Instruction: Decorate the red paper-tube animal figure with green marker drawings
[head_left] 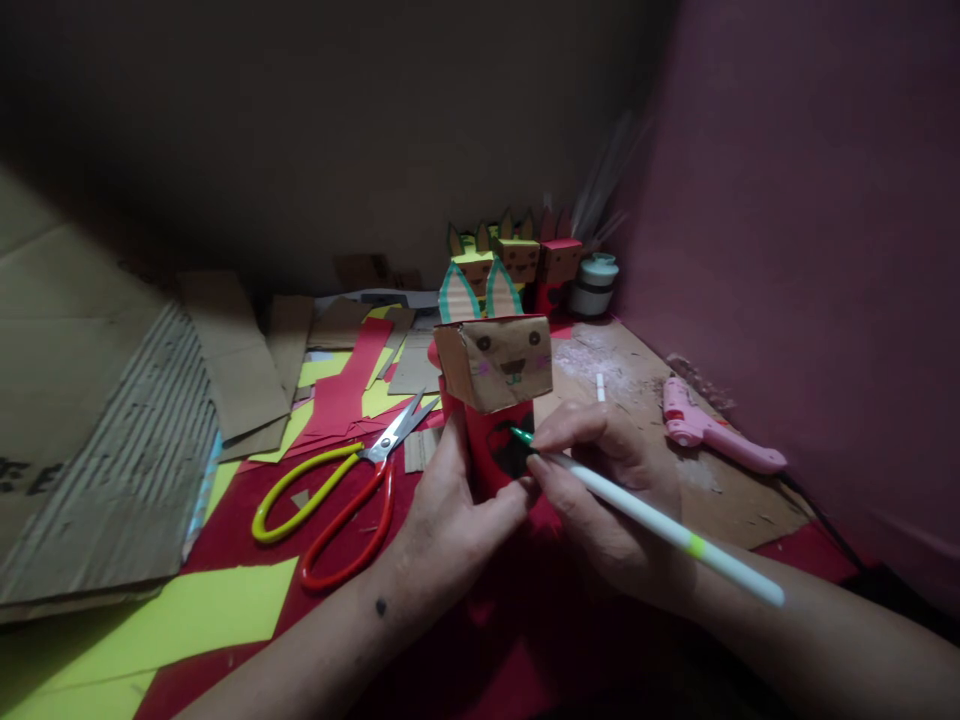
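Observation:
A cardboard figure [495,365] stands upright at the centre, with a box-shaped head, two green-edged ears, a drawn face and a red body. My left hand [465,510] is wrapped round the lower red body. Between the fingertips of my right hand [600,480] is a white marker [645,515] with a green tip. That tip is at a dark patch on the front of the red body; whether it touches cannot be told. To the left of my left hand lie open scissors [386,443] with one yellow and one red handle.
A pink glue gun [720,435] lies on a cardboard sheet [742,510] at right. Behind are several similar figures [517,260] and a pale jar [596,285]. Red paper [349,385], yellow paper [217,605] and cardboard pieces [232,360] cover the left side.

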